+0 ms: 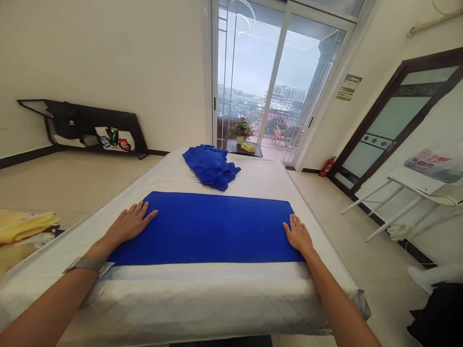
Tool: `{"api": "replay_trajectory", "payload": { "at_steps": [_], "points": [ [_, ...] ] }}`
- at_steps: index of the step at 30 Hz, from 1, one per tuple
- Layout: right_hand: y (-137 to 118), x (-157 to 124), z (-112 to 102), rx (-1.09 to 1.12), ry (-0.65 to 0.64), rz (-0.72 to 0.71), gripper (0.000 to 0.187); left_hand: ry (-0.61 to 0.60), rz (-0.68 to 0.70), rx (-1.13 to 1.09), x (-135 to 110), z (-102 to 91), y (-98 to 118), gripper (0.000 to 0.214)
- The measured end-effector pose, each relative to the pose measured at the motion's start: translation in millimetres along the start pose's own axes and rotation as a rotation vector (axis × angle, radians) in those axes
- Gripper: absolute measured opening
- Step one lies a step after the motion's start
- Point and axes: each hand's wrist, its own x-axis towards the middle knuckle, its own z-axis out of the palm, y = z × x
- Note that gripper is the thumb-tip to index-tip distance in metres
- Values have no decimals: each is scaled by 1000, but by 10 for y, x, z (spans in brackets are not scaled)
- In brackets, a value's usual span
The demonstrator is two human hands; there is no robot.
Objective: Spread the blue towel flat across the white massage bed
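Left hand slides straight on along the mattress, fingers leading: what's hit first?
Past the corner of the flat blue cloth, the left hand would probably meet the crumpled blue cloth near its left end; depth is unclear.

There are two hands (132, 221) (298, 234), one flat blue cloth (220, 229), one blue heap (211, 166) and one mattress (202, 301). One yellow packet (248, 147) and one fire extinguisher (327, 166) show.

No wording legible. On wall poster (349, 87): printed lines, too small to read. On plastic bag (432, 163): red lettering, blurred. On white bag (118, 140) at left: dark and red print, unreadable.
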Motion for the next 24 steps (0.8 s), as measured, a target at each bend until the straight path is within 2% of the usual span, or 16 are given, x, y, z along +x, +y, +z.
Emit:
{"api": "replay_trajectory", "payload": {
  "at_steps": [3,5,7,12,14,15,17,19,21,24],
  "points": [
    [-35,0,14,16,7,0,76,-64,-74,25,65,-47,34,65],
    [-45,5,24,20,8,-2,76,-61,-94,10,87,-131,230,75],
    [-37,12,34,21,15,-7,76,-84,-8,-34,73,-240,599,83],
    [-3,25,64,32,35,-19,77,-169,352,-209,-109,-400,1892,84],
    [2,26,70,33,38,-23,77,-195,466,-250,-208,-381,2269,80],
    [2,25,71,33,39,-23,77,-205,502,-262,-258,-358,2384,79],
    [0,23,69,33,39,-21,77,-211,524,-268,-354,-304,2455,77],
    [-4,21,66,27,38,-21,77,-195,494,-254,-441,-256,2343,76],
    [-6,20,65,12,38,-24,77,-181,438,-227,-521,-231,2106,76],
    [1,26,71,-4,39,-26,77,-187,319,-170,-634,-237,1627,79]
  ]
}}
